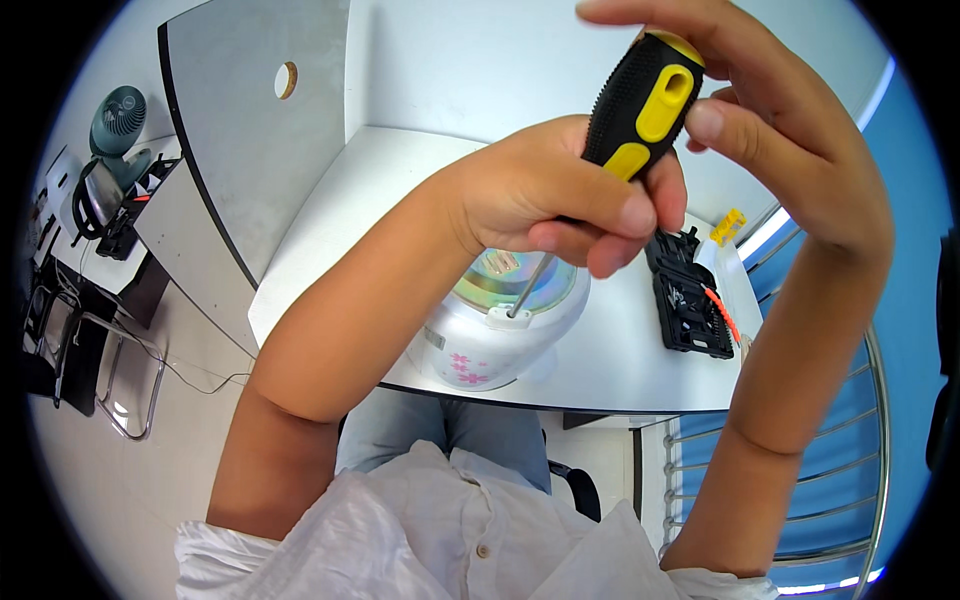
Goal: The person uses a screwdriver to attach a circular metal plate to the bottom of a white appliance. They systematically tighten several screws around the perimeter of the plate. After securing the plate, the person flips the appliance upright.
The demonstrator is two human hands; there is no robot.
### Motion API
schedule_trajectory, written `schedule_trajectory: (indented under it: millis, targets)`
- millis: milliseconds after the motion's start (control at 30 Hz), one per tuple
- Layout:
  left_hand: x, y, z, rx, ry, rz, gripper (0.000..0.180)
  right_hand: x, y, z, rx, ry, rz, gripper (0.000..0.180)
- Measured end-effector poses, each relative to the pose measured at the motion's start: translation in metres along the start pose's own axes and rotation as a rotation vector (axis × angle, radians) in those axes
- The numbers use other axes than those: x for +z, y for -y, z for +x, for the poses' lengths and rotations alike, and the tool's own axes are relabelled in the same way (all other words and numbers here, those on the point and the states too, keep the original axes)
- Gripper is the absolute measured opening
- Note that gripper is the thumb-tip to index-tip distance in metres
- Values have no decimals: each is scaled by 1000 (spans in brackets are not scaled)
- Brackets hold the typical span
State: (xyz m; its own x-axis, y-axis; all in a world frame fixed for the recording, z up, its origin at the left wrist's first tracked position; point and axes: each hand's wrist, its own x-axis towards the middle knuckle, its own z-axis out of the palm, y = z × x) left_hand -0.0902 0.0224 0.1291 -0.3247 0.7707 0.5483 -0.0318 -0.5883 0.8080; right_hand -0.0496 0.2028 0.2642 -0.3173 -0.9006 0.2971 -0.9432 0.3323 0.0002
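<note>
A screwdriver (640, 110) with a thick black and yellow handle slants down to the left. My left hand (550, 190) is wrapped round the lower part of its handle. Beside the handle's upper end, my right hand (790, 130) has its fingers spread, with the thumb close to the grip; whether it touches cannot be told. The metal shaft runs down to a small white tab at the near rim of a white rounded appliance (530, 345), which looks like a rice cooker. Pink flowers mark its side, and its shiny top is partly hidden behind my left hand.
On the white table (630, 370), an opened black tool case (695, 315) lies right of the appliance, near a yellow object (728, 227). A grey partition (255, 130) stands left. Beyond it are a kettle (100, 195) and a fan (120, 120). Metal railings (840, 505) run at right.
</note>
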Motion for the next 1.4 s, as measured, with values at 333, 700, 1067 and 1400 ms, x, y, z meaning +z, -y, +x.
schedule_trajectory:
  millis: [333, 700, 1067, 1400]
  targets:
    - [49, 20, 8, 292, -889, 862, 26, 16, 42, 26, 362, -104, -318, 41]
    - [33, 2, 7, 103, -567, 434, 21, 10, 36, 30, 247, 53, -257, 37]
    - [12, 2, -6, 61, -192, 176, 21, 12, 56, 35, 510, -129, -62, 37]
    - [54, 23, 11, 275, -926, 861, 23, 13, 48, 26, 314, -54, -500, 50]
